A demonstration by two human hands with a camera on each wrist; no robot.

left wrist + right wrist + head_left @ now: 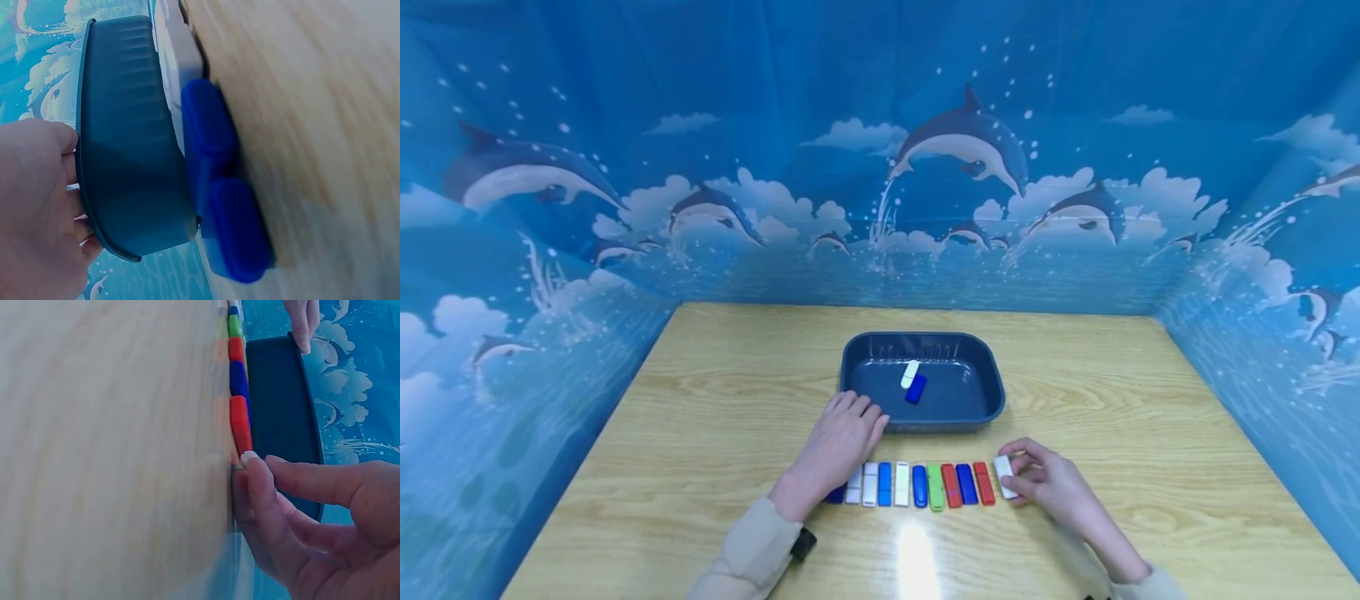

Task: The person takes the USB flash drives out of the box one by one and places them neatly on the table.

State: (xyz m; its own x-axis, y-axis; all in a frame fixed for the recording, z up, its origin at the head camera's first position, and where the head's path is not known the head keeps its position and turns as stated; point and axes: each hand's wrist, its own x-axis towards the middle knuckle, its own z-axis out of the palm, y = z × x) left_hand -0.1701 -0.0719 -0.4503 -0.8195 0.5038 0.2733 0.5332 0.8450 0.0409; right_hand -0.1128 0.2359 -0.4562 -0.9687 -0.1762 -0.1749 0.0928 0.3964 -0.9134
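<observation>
In the head view my right hand (1048,487) pinches a white USB stick (1004,477) between thumb and fingers, at the right end of a row of USB sticks. Beside it in the row lies a red stick (983,483), then a dark blue one (967,484). The right wrist view shows the fingertips (259,472) close together at the row's end, mostly hiding the white stick. My left hand (842,429) rests on the rim of the dark blue tray (992,408) at its near left corner. A white stick (910,373) and a blue stick (916,389) lie inside the tray.
Farther left, the row has a green stick (936,487), a cream one (902,483) and several more. Its left end, with a blue stick (240,228), is partly under my left forearm. Behind the wooden table (737,358) hangs a dolphin-printed curtain (820,108).
</observation>
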